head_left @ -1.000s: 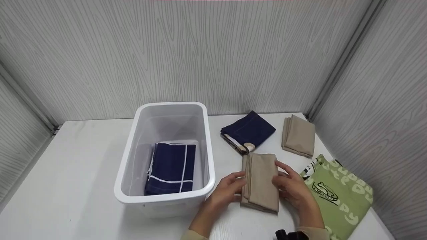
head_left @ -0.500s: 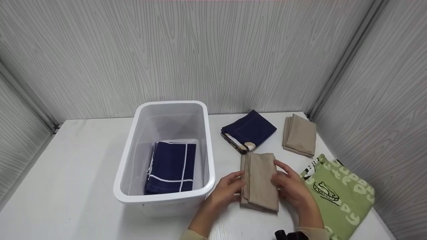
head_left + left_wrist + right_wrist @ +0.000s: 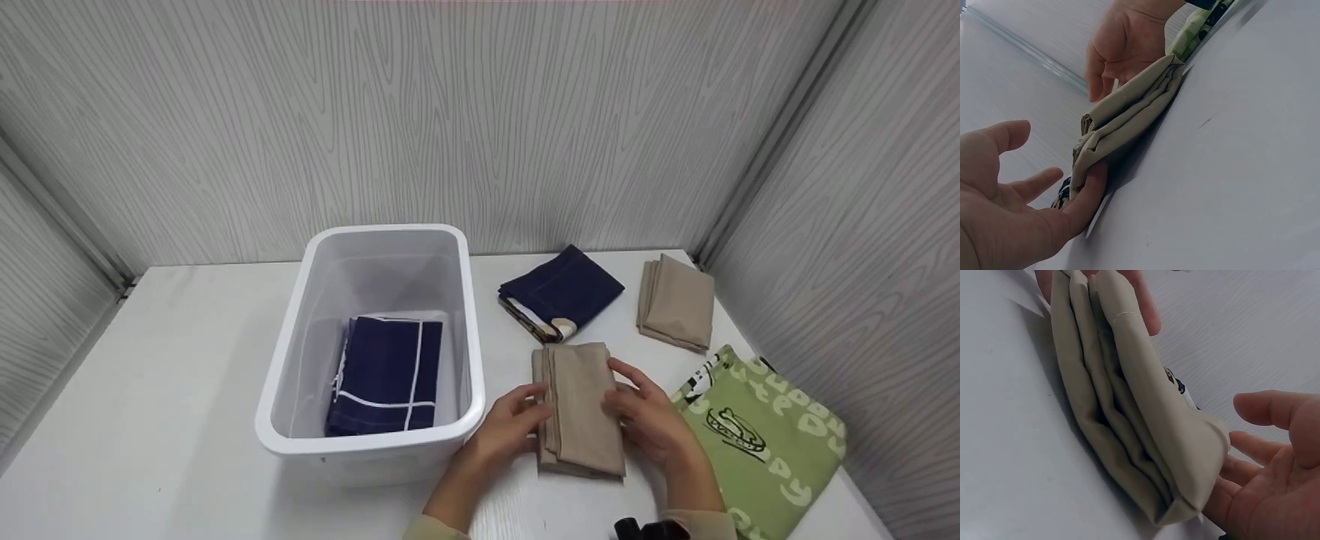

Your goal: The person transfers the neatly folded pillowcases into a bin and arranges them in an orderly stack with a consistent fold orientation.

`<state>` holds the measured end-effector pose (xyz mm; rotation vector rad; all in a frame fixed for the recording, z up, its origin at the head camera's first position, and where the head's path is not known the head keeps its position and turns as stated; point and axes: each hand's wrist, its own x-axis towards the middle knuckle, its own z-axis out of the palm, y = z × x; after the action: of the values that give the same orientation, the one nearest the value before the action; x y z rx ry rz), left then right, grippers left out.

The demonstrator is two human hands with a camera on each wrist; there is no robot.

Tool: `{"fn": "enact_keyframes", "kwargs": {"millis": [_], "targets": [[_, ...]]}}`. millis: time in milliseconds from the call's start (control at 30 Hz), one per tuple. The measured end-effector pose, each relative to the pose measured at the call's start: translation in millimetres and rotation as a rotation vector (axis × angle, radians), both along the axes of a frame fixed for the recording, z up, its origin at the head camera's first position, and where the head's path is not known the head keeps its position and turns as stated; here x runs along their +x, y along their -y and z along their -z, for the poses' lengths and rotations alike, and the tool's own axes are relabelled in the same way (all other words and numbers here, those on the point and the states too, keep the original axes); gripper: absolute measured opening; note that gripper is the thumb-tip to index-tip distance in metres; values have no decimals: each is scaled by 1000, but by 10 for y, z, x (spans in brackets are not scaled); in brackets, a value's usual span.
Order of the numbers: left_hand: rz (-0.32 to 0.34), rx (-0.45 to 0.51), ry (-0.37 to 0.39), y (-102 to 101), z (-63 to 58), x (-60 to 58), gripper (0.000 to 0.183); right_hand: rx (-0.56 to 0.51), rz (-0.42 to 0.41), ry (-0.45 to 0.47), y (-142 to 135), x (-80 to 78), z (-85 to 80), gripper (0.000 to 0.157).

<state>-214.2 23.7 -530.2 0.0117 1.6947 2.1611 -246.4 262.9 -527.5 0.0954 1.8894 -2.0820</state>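
A folded beige cloth (image 3: 585, 409) lies on the white table between both hands, its layered edges showing in the wrist views. At its left side is my left hand (image 3: 506, 427); in the left wrist view one finger (image 3: 1092, 191) reaches under the cloth's edge, while the thumb stands off it. My right hand (image 3: 660, 424) touches the right side of the cloth. In the right wrist view its fingers (image 3: 1221, 492) are against or under the end of the fold, with the thumb (image 3: 1261, 408) apart from the fabric. Neither hand pinches the cloth.
Left of the hands stands a white plastic bin (image 3: 281, 445) with a folded navy cloth (image 3: 386, 371) inside. Behind are a folded navy cloth (image 3: 566, 289) and another beige one (image 3: 679, 304). A green printed cloth (image 3: 772, 442) lies right, near the side wall (image 3: 847, 262).
The beige cloth between the hands has shifted slightly left, and the right hand has moved a little left with it. The bin and other cloths stay in place.
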Motion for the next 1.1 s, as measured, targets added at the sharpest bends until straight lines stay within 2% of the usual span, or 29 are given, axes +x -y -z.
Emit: {"fn": "enact_keyframes", "kwargs": {"millis": [200, 433, 533, 667, 833, 967, 1100], "targets": [[-27, 14, -52, -7, 15, -3, 53, -5, -25, 2, 38, 4, -4, 68], [-58, -45, -107, 15, 10, -14, 50, 17, -47, 17, 51, 19, -38, 72], [-57, -65, -140, 32, 12, -17, 51, -2, -92, 19, 59, 17, -54, 77], [-52, -89, -223, 46, 41, -32, 53, -45, -168, 13, 67, 16, -61, 80], [-65, -99, -291, 53, 71, -59, 55, -42, -208, -7, 62, 15, -56, 80], [-99, -120, -322, 57, 81, -71, 53, -10, -213, -29, 54, 16, -53, 79], [-166, -152, -329, 47, 81, -71, 46, 12, -184, -19, 40, 19, -53, 79]]}}
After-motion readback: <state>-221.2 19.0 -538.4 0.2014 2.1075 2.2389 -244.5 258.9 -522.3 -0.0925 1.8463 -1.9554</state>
